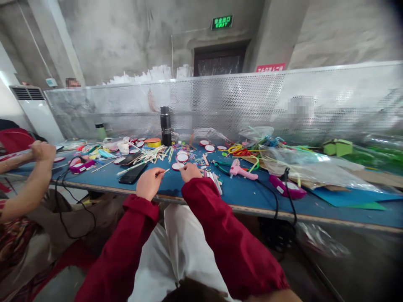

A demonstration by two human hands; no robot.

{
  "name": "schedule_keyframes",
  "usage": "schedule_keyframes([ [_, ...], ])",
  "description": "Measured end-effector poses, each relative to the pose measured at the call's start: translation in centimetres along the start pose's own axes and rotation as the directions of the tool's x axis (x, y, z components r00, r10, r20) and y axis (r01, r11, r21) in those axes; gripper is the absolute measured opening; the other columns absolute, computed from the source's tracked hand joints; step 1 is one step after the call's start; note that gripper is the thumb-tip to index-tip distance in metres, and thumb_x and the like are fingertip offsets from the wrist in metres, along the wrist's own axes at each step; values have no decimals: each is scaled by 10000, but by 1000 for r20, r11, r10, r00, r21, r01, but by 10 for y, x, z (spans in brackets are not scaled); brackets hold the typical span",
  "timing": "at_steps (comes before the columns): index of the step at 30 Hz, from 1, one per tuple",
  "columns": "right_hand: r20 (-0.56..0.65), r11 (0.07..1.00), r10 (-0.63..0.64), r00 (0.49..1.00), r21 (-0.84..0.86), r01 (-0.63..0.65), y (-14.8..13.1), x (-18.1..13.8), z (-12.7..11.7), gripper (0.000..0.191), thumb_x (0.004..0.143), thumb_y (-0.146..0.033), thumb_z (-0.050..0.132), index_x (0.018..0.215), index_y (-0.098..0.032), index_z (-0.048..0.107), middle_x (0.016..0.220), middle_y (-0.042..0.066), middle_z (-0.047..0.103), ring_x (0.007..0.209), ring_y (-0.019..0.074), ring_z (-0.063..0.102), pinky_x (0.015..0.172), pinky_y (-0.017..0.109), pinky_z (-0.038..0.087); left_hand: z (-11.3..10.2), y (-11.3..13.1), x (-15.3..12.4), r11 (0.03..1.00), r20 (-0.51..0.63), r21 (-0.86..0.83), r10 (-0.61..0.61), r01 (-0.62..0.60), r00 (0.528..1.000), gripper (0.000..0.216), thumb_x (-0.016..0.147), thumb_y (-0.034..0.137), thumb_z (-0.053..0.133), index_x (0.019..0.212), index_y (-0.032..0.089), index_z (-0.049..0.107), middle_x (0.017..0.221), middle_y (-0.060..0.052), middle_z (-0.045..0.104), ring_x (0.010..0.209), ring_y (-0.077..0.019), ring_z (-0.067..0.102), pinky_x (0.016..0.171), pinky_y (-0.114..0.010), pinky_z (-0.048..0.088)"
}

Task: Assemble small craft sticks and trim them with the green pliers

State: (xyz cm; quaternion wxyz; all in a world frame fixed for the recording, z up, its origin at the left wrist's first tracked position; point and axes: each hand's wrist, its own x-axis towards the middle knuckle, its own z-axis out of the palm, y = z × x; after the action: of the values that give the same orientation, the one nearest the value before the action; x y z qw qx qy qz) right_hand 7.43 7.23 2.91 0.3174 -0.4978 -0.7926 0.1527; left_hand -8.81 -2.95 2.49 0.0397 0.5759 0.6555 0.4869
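My left hand [148, 184] is closed in a pinch at the table's front edge. A short pale stick [166, 170] pokes out from between its thumb and fingertips. Just to the right, my right hand [191, 172] also has its fingers pressed together; what they hold, if anything, is too small to make out. Beside those fingertips lies a round white disc with a red rim [176, 166], and a similar disc [182, 157] sits behind it. A black phone [133, 173] rests left of my left hand. A pink glue gun [242, 170] lies right of my right hand.
Green-handled pliers [220, 166] lie by the glue gun. Loose sticks [155, 154], a black bottle [165, 126] and a purple corded device [288, 187] are on the blue table [242, 197]. A perforated screen [217, 98] stands behind. At left are a co-worker's hands [43, 150].
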Motion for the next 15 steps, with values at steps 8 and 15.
schedule_keyframes([
  [8, 11, 696, -47, 999, 718, 25, 17, -74, 1, 254, 832, -479, 636, 809, -229, 597, 737, -4, 704, 569, 125, 589, 568, 260, 496, -2, 15, -4, 998, 47, -56, -20, 22, 999, 194, 870, 271, 628, 915, 231, 812, 833, -38, 804, 676, -208, 725, 622, -287, 513],
  [15, 30, 682, -59, 998, 731, 18, 18, -75, -1, 226, 791, -449, 650, 760, -230, 606, 689, -13, 673, 563, 126, 561, 558, 264, 466, 0, 26, -4, 997, 81, -76, 6, 1, 997, 211, 885, 331, 630, 902, 214, 805, 830, -42, 803, 676, -203, 717, 640, -288, 516],
])
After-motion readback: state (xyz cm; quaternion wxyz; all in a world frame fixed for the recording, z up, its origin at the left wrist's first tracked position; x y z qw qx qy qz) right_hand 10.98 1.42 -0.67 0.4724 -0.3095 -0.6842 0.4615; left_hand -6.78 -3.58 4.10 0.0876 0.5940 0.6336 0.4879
